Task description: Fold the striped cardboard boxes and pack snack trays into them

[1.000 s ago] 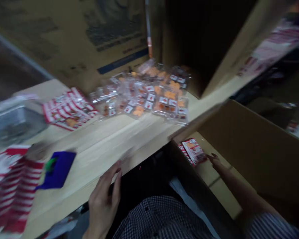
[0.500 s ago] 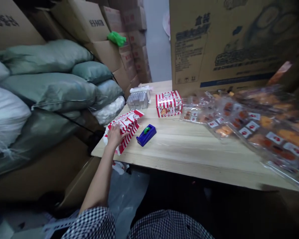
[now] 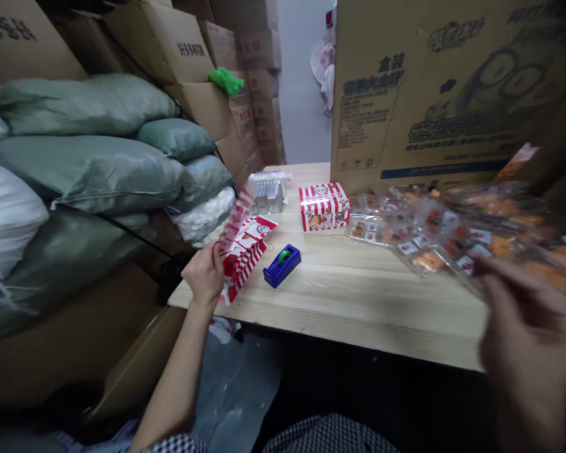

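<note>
My left hand (image 3: 204, 270) is closed on the edge of a flattened red-and-white striped carton (image 3: 236, 223), which is tilted up and blurred. Beneath it, more folded striped cartons (image 3: 249, 251) lie on the left end of the table. Just right of these sits a blue tape dispenser (image 3: 282, 265) with a green roll. A made-up striped box (image 3: 324, 207) stands further back. On the right, my right hand (image 3: 523, 333) is smeared by motion, in front of the clear snack packs (image 3: 429, 258); whether it holds anything cannot be made out.
The wooden table (image 3: 358, 296) has a large cardboard box (image 3: 405, 94) along its back. A clear plastic container (image 3: 268, 194) stands at the back left. Stacked green sacks (image 3: 85, 163) and cardboard cartons (image 3: 179, 50) crowd the left side.
My left hand has lifted one striped carton up from the folded ones, tipping it upright. My right hand has come into view on the right. The whole view has shifted slightly.
</note>
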A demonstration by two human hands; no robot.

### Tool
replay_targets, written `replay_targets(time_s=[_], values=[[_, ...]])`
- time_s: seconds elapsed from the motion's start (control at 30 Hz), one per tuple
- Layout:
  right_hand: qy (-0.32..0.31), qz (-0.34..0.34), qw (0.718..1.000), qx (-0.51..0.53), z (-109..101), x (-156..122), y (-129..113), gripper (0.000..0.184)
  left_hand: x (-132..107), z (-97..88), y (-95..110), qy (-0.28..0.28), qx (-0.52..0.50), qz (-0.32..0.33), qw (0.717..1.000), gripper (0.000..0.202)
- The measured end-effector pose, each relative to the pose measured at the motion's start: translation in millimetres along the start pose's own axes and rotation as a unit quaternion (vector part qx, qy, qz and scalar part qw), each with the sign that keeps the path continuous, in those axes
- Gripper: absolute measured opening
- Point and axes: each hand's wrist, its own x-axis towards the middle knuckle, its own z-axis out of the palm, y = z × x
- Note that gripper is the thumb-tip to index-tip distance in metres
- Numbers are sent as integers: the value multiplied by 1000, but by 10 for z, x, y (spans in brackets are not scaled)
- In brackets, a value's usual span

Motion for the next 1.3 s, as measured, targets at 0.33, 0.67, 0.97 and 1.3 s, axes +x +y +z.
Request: replay_targets(time_s=[0.33,0.67,0.97,1.3], values=[[-179,366,871,274,221,-995,328,48,-1613,-247,1300,-347,-547,-74,758,37],[-388,331,838,192,-271,-1100,484,33,-1252,7,1759,-289,-376,330,816,43],[-421,347,812,206,-220,-1151,778,33,-1216,274,1732,-530,-323,307,722,24],[-475,301,796,226,-95,-1029,759,39,-980,611,1760,-810,-404,176,388,26]])
